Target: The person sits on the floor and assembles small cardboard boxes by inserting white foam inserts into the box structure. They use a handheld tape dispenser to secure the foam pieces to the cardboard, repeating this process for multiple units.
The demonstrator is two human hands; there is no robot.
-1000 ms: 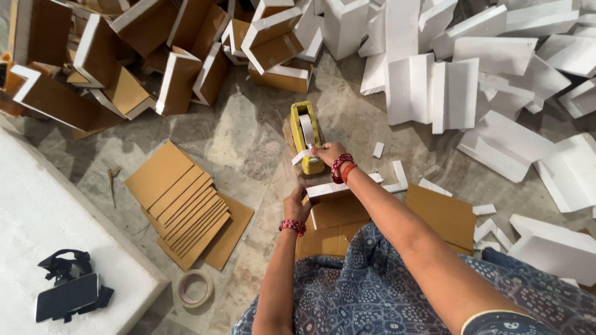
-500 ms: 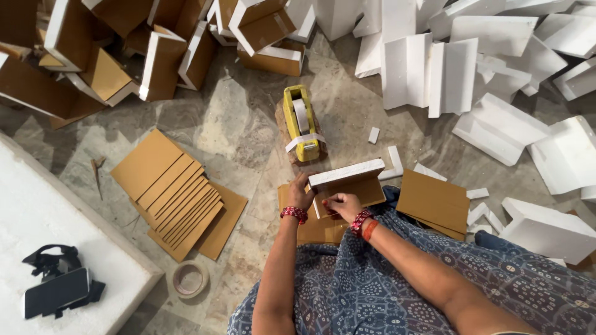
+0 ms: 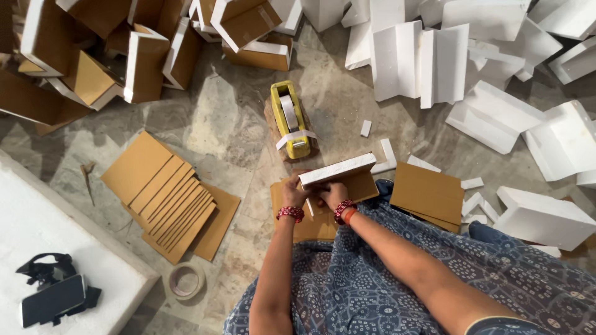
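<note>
**Both hands pressed on a foam-edged cardboard piece, its long axis tilted from 8 toward 2 o'clock**

A flat brown cardboard panel with a white foam strip along its far edge (image 3: pixel 340 177) is held down just in front of the lap, on the grey stone floor (image 3: pixel 230 118). Its long axis is seen to run from about 8 o'clock up toward 2 o'clock, the white strip lying on the 12 o'clock side of the grip.

The left hand (image 3: pixel 294 193) is set on the near left end of the panel, fingers curled over the edge; the right hand (image 3: pixel 333 193) is placed just beside it, at 3 o'clock from the left, fingers bent down onto the cardboard below the foam strip. Both hands are closed about the piece rather than spread flat, though how far the fingertips wrap under cannot be told. The two hands are almost touching, so most of the panel's length extends away toward 2 o'clock, nearer to the right hand.

A yellow tape dispenser with a white roll (image 3: pixel 290 119) stands at 12 o'clock from the hands, close to the foam strip but apart from it, its own long axis nearly at right angles to the panel. A fanned stack of brown cardboard sheets (image 3: pixel 167 195) lies at 9 o'clock, and a second brown cardboard panel (image 3: pixel 428 193) at 3 o'clock.
</note>
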